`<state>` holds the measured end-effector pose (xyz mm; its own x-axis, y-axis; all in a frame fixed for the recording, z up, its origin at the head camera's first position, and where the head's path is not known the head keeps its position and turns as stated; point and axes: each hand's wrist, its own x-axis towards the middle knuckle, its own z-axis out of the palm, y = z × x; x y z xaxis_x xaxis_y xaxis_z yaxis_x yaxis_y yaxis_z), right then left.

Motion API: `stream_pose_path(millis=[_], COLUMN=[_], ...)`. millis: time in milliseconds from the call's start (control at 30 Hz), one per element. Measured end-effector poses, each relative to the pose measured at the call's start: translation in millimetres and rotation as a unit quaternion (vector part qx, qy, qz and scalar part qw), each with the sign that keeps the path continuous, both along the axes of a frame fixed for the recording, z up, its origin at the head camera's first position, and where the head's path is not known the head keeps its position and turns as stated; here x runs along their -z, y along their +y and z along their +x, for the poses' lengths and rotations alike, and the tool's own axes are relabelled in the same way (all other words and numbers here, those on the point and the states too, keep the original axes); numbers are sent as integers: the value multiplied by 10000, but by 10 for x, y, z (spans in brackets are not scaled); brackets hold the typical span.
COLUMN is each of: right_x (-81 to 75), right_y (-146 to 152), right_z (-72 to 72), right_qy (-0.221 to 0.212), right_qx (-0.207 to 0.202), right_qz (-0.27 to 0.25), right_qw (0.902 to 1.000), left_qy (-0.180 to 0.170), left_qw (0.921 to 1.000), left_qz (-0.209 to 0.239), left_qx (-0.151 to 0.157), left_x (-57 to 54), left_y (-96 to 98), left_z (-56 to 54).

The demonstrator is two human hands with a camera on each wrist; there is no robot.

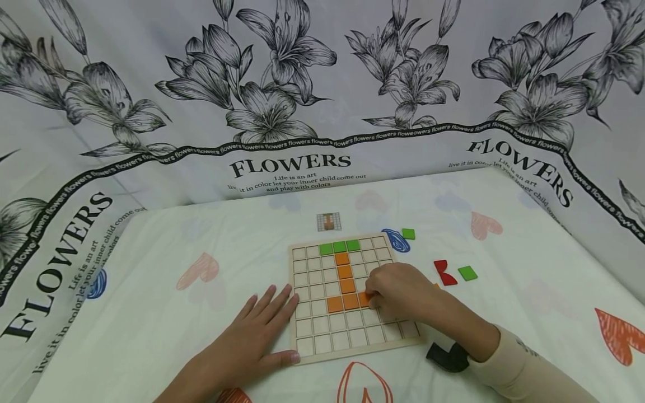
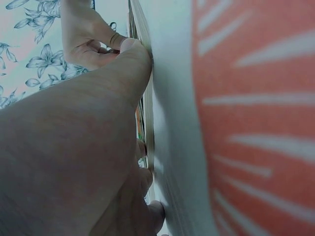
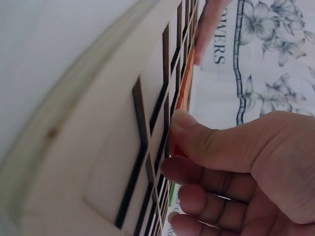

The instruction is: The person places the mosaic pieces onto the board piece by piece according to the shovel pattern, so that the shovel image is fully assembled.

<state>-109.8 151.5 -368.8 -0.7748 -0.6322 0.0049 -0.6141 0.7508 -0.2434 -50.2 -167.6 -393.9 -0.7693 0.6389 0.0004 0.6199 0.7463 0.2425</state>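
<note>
A wooden grid board (image 1: 332, 354) lies on the cloth, with a row of green tiles (image 1: 340, 247) near its far edge. Below them runs a column of orange tiles (image 1: 345, 272), ending in an orange row. My right hand (image 1: 400, 291) pinches an orange tile (image 1: 364, 299) at the right end of that row, thumb and forefinger down at the grid; the hand covers part of it. In the right wrist view the thumb and forefinger of the right hand (image 3: 231, 152) meet at orange-red. My left hand (image 1: 262, 336) lies flat with spread fingers, fingertips and thumb touching the board's left edge.
Beyond the board lies a small pattern card (image 1: 329, 222). To the right are loose green tiles (image 1: 467, 273), a red curved piece (image 1: 445, 272) and a black piece (image 1: 448, 358) partly under the right forearm. A flower-printed curtain (image 1: 302, 112) hangs behind.
</note>
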Motion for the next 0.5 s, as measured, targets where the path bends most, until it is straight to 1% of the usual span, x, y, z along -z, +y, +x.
stream_pose_path(millis=[167,333,500], right_x=[-24,-47,-118], right_y=[36,51,129], right_z=[-12,-16,-37], right_qy=[-297,-320,-367], right_qx=[28,-38,-100], right_qz=[-95,-93,-36], right_qw=[9995,9994,9993], left_qy=[-7,-10,-7], left_qw=[10000,10000,10000], left_qz=[2,26,-2], left_qx=[11,18,-4], left_x=[2,-3,-3], left_y=[-1,1,-1], left_z=[-3,-5,-3])
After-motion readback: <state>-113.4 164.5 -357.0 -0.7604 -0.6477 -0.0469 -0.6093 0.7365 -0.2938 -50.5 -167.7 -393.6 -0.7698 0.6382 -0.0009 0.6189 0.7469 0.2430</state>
